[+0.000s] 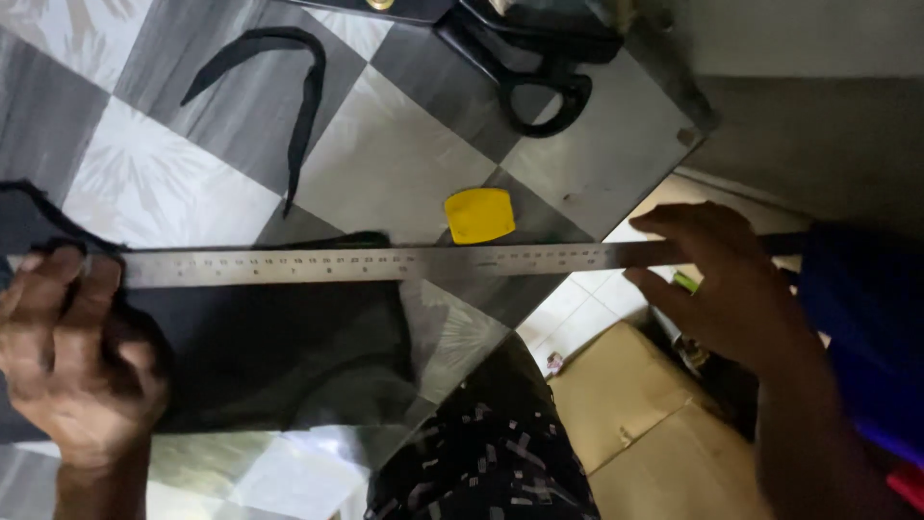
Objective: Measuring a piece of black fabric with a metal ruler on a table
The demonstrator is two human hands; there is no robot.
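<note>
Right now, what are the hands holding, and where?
Both grip the metal ruler: left hand at its left end over dark fabric, right hand at its right end.

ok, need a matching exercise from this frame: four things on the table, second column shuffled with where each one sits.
Things:
1. metal ruler
2. yellow chalk piece
3. black scissors
4. black fabric strip

Places:
A. far edge of the table, top centre-right
B. lying curved on the tiles, upper left
C. just beyond the ruler, mid-table
D. across the dark cloth, held at both ends by the left hand and the right hand

Pairs: 1-D, 2-C, 3-A, 4-B
</note>
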